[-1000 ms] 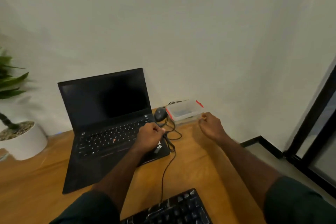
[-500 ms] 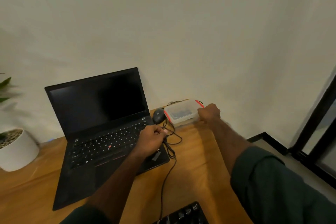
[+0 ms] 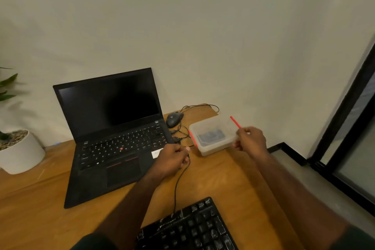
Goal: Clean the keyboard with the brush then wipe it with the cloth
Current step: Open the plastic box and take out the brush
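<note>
Container drawn forward from the wall.
The lidded plastic box (image 3: 213,137) is gripped by the right hand (image 3: 251,141); the cable (image 3: 179,180) is pinched by the left hand (image 3: 172,158). The keyboard (image 3: 188,227) lies nearest, unbrushed.

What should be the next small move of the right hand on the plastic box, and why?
Probably set the plastic box down near the keyboard and unclip its lid. The right hand grips its right end, the lid looks closed, and no brush or cloth is out yet.
</note>
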The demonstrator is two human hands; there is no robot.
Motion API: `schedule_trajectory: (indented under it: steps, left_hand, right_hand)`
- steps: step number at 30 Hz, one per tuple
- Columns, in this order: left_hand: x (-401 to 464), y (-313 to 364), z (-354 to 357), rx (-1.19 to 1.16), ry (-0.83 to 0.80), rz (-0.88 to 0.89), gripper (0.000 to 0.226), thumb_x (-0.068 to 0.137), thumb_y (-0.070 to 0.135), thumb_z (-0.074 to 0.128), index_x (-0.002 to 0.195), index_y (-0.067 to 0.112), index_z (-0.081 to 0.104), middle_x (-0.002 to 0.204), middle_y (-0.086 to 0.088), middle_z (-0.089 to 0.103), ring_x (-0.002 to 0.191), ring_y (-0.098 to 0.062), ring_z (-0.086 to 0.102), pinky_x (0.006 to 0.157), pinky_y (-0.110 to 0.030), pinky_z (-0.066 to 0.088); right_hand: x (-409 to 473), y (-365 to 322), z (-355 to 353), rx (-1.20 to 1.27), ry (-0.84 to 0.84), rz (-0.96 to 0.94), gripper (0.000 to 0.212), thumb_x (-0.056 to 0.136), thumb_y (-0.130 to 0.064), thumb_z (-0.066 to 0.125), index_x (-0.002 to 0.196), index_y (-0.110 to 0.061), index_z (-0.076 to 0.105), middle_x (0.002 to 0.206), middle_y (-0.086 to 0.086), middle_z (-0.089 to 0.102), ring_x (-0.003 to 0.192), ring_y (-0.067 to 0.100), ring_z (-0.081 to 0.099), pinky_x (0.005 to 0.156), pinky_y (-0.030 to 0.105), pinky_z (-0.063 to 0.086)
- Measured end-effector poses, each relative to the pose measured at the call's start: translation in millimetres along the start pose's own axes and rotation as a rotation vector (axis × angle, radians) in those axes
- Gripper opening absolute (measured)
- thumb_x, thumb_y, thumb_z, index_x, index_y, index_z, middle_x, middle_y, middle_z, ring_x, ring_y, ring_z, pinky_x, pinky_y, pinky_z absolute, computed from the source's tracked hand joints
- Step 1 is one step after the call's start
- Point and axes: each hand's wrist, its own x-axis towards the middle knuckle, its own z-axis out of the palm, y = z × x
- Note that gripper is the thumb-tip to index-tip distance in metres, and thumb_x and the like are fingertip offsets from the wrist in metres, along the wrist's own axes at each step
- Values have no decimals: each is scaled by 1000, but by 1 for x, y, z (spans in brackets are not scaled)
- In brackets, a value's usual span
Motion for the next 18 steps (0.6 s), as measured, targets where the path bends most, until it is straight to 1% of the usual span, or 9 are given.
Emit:
schedule_trajectory:
  steps: [2,3,5,7,9,11,12,16,18]
  left_hand:
    - [-14,-1,11,-56,-13,3,34,102,31,54,84,6,68,70,-7,66,61,-14,57,62,-28,49]
    - [-20,-3,15,-51,-2,-2,35,101,34,54,86,6,68,68,-4,65,59,-12,57,60,-26,48]
    - [-30,-8,20,-11,51,-10,34,99,36,58,91,5,68,66,-3,66,55,-10,59,57,-25,50]
    - [-37,-13,23,-19,88,-10,29,98,33,61,94,5,68,66,-4,67,55,-12,61,57,-27,53]
    - [-42,-15,22,-50,112,-28,26,98,28,62,93,4,69,64,-4,67,55,-14,61,58,-30,53]
    - [-46,-16,22,-73,134,-49,23,99,24,60,92,4,70,66,-5,68,55,-14,62,55,-29,53]
    - [-48,-18,23,-91,144,-57,24,100,24,58,91,4,70,65,-6,68,54,-14,61,54,-28,52]
    - [-56,-28,30,-257,192,-55,32,99,24,59,82,-1,71,54,-3,61,53,-17,54,56,-30,47]
    - [-58,-29,31,-290,202,-35,33,100,25,58,82,0,71,53,0,60,53,-16,52,57,-31,45]
  right_hand:
    - [-31,17,-7,38,-27,12,13,102,-21,56,105,-12,65,80,12,74,71,23,72,66,32,59]
    - [-47,26,-9,55,-38,20,14,102,-23,56,106,-13,65,81,11,74,71,22,72,65,31,60]
    - [-76,38,-11,105,-45,25,11,101,-23,58,106,-14,62,86,9,74,67,18,73,59,27,58]
    - [-96,47,-13,126,-37,-15,7,100,-20,61,104,-14,60,89,10,72,58,13,69,50,21,53]
    - [-107,55,-13,43,-28,-106,7,98,-20,64,99,-15,59,90,7,71,59,13,69,47,18,51]
    - [-110,62,-11,-46,-16,-199,11,97,-23,65,93,-16,58,87,5,70,66,18,69,49,19,51]
    - [-111,63,-11,-64,-9,-222,14,97,-25,64,89,-15,58,83,6,69,65,20,68,49,21,51]
    - [-108,61,-13,-30,-43,-216,28,101,-30,58,85,-8,62,70,10,70,46,15,60,42,25,49]
    - [-106,62,-13,-16,-62,-213,29,102,-31,57,86,-8,63,69,9,70,44,15,58,41,26,49]
